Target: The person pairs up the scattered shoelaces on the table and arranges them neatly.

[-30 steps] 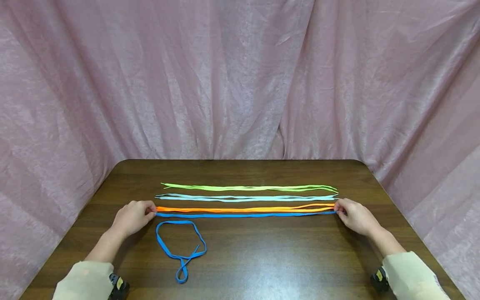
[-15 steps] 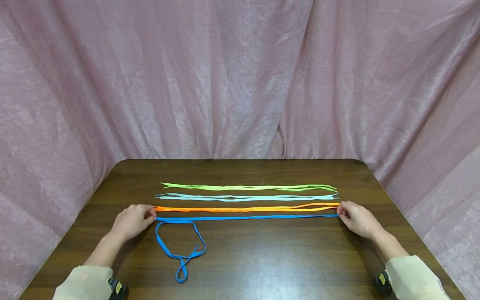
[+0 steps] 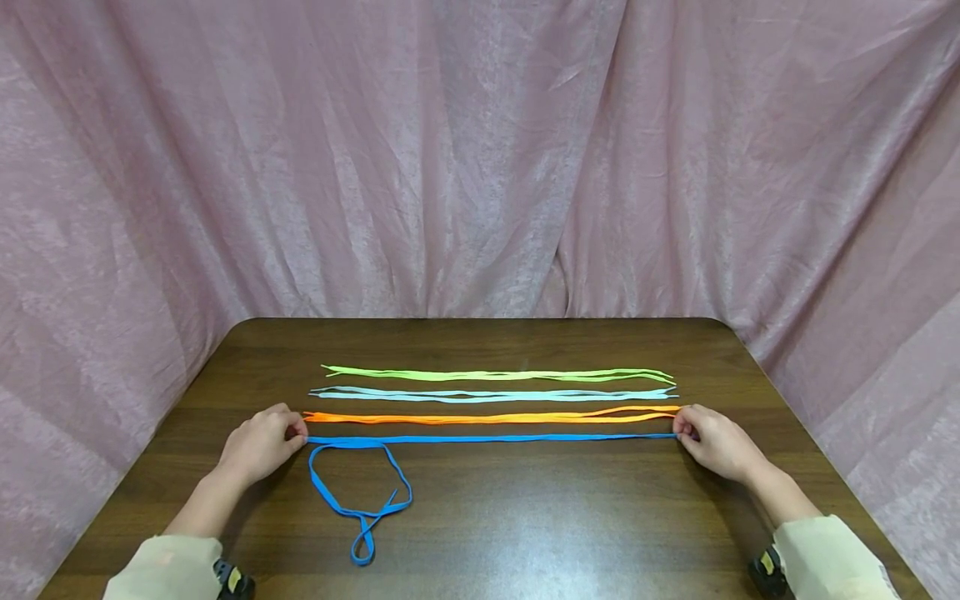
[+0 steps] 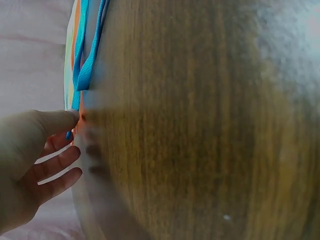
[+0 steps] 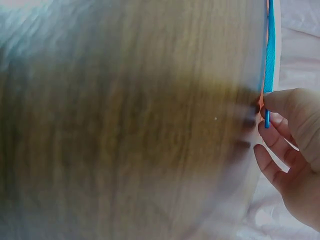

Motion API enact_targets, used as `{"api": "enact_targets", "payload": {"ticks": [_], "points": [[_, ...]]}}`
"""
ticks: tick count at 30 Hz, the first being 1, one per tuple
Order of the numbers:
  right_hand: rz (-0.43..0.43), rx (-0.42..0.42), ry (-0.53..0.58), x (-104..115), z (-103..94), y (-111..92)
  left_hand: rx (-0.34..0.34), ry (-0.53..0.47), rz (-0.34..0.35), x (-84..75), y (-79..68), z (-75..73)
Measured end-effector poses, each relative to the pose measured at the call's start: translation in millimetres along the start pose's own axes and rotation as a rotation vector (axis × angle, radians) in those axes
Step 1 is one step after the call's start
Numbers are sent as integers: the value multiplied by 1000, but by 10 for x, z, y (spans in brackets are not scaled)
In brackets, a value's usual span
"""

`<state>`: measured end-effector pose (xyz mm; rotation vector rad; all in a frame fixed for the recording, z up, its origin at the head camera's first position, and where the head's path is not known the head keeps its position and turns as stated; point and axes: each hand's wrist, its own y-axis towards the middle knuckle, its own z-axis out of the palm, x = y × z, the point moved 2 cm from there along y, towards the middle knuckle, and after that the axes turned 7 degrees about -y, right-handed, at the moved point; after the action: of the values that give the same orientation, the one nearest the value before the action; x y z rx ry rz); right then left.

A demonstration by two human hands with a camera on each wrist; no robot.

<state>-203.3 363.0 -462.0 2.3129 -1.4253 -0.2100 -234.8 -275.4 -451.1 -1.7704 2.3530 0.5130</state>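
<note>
A blue shoelace [image 3: 487,438] is stretched straight from side to side across the table. My left hand [image 3: 258,442] pinches its left end between thumb and fingers, and in the left wrist view a blue tip [image 4: 68,135] pokes out below the thumb. At the other end my right hand [image 3: 716,442] pinches the lace, its tip [image 5: 267,119] sticking out past the fingers in the right wrist view. Just on the near side, a second blue shoelace [image 3: 341,510] lies in a loose loop at the left, its top edge close along the stretched lace.
Beyond the stretched lace, orange shoelaces [image 3: 465,419], pale blue shoelaces [image 3: 480,397] and yellow-green shoelaces [image 3: 465,376] lie in roughly parallel rows on the brown wooden table [image 3: 525,517]. A pink curtain [image 3: 480,158] hangs behind the table's far edge.
Both hands have drawn the stretched blue shoelace toward me, away from the orange laces and up to the looped one. It now looks straighter, and lately the left hand has slid slightly left.
</note>
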Motion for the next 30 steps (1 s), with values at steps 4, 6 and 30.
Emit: {"api": "enact_targets", "payload": {"ticks": [4,6,30], "points": [[-6,3,8,26,3,7,8,-7,-5,14,-4,-10],[-2,1,13,41,11,10,12,-7,-13,22,-7,-17],[-8,13,15,75,-22,20,20,-34,-3,31,-38,8]]}}
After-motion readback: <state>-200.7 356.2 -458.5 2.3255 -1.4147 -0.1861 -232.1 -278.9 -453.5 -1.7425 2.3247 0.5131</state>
